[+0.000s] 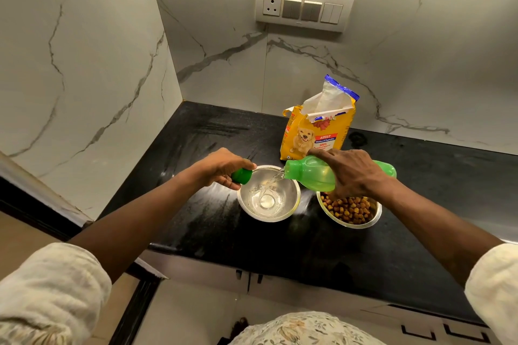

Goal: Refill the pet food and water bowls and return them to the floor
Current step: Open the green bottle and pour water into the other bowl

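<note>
On the black counter (218, 235), in the corner by the marble walls, two shiny metal bowls sit side by side. One is the water bowl (268, 194), and it is on the left. A thin stream of water (276, 178) falls into it, and a little pool lies at the bottom. The other one is the food bowl (349, 210), just to the right, and it is full of brown dog food bits (347, 209). Right hand (353, 170) is wrapped around a green bottle (311, 172) and grips it tight. The bottle is tipped on its side, with its mouth over the far rim of the water bowl. Left hand (221, 166) is closed around the green cap (242, 175), and it hangs just by the left rim of the water bowl. Behind the bowls stands a yellow bag of dog food (316, 131) with a happy dog on the front. Its top is torn open. High up on the wall is a switch plate (304, 7) with a socket and some switches. Both arms have light sleeves (53, 288) pushed up. Neither bowl is on the floor.
</note>
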`<state>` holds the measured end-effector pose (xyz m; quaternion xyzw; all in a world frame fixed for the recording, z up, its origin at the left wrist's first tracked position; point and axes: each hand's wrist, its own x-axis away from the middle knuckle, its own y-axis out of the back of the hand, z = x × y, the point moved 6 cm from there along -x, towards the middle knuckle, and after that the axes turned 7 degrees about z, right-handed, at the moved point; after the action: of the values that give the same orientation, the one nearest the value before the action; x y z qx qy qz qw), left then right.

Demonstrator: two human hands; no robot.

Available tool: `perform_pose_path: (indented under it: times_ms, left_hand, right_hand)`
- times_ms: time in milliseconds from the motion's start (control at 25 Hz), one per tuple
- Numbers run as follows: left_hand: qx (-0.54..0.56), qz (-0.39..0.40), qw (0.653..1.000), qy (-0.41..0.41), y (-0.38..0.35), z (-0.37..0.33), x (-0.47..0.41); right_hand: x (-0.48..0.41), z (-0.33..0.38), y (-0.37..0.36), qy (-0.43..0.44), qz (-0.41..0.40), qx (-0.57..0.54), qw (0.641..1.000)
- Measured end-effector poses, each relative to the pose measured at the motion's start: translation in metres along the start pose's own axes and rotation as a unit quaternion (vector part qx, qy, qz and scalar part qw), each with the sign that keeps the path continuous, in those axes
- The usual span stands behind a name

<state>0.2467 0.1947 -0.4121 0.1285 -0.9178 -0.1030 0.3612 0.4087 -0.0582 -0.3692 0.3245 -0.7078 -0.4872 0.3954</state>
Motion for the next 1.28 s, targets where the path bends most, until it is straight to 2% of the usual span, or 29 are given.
perform_pose_path:
  times_ms: [1280]
  left_hand:
    - [0.002, 0.000, 1.000, 0.000, -0.004, -0.006, -0.007]
  right_hand:
    - [0.006, -0.015, 0.010, 0.000, -0.003, 0.030, 1.000]
